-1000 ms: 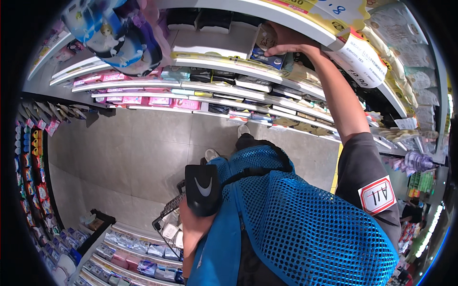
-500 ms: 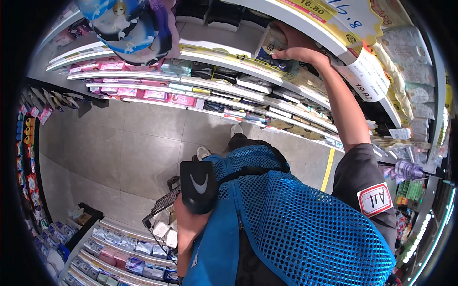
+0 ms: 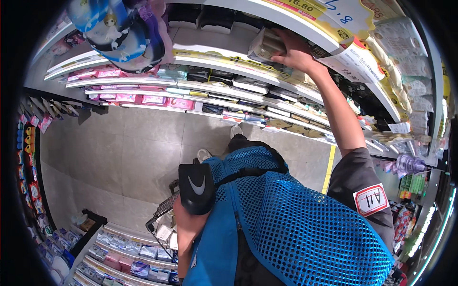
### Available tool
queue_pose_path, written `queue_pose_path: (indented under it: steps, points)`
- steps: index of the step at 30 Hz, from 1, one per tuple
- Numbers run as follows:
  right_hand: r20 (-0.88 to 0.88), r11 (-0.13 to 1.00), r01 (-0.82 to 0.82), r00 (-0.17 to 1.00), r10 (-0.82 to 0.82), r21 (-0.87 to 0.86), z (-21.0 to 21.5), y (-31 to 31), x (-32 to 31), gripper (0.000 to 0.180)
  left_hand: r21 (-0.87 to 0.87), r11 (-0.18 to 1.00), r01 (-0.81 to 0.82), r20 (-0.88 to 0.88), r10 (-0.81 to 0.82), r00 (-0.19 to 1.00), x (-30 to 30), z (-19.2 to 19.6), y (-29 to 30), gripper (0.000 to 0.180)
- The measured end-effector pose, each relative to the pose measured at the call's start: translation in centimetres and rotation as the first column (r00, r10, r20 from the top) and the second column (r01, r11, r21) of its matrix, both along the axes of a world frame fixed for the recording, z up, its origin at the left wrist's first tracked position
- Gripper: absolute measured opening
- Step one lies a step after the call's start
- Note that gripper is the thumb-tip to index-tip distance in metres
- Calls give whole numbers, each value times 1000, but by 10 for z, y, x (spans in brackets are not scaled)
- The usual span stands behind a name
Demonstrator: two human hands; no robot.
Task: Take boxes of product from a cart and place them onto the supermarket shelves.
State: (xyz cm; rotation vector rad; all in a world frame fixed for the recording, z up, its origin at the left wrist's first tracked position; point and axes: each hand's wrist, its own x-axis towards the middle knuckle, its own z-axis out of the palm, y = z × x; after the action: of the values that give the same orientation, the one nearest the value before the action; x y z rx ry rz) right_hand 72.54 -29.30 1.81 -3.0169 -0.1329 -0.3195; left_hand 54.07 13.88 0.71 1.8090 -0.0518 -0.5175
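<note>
At the top, my right hand (image 3: 296, 53) is inside an upper shelf, its fingers and thumb closed around a small boxy package (image 3: 265, 46) with a pale, shiny side toward me. Part of the package is hidden by the fingers. My left forearm (image 3: 187, 229) comes up from the lower edge. A black padded piece with a grey curved mark (image 3: 197, 188) covers my left hand, so its fingers do not show. Beside that forearm hangs a dark mesh shopping basket (image 3: 153, 222) holding white packages (image 3: 165, 232).
Shelves (image 3: 229, 85) with pink and black packs curve across the front. Blue printed bags (image 3: 126, 40) hang at the upper left. A paper price tag (image 3: 355, 64) juts out by my right arm. Low shelves (image 3: 129, 240) of packs stand at the lower left, beyond the grey floor (image 3: 109, 157).
My right hand has shifted slightly left with the package, which has turned so that a pale side shows instead of its printed face. The view has moved a little; my left arm stays much the same.
</note>
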Motion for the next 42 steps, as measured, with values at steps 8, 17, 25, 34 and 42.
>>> queue_pose_path:
  steps: [8, 17, 25, 34, 42]
  points:
    - [140, 1000, -3, 990, 5, -18, 0, 14, -2, 73, 10, 1000, -15, -21, 15, 1000, -1, 2, -2, 34]
    - [87, 941, 67, 991, -101, 330, 15, 38, 11, 67, 111, 993, -40, -98, 51, 994, 0, 8, -3, 40]
    - [148, 853, 82, 972, -183, 516, -21, 33, 26, 72, 171, 983, -66, -90, 82, 993, 3, 14, -10, 41]
    - [-32, 615, 130, 985, -168, 777, -47, 42, 24, 99, 174, 985, -1, -131, 24, 991, 10, 13, -15, 39]
    - [-55, -55, 41, 961, -271, 998, -21, 50, 13, 55, 176, 984, -33, -57, 44, 997, 8, 15, -18, 38]
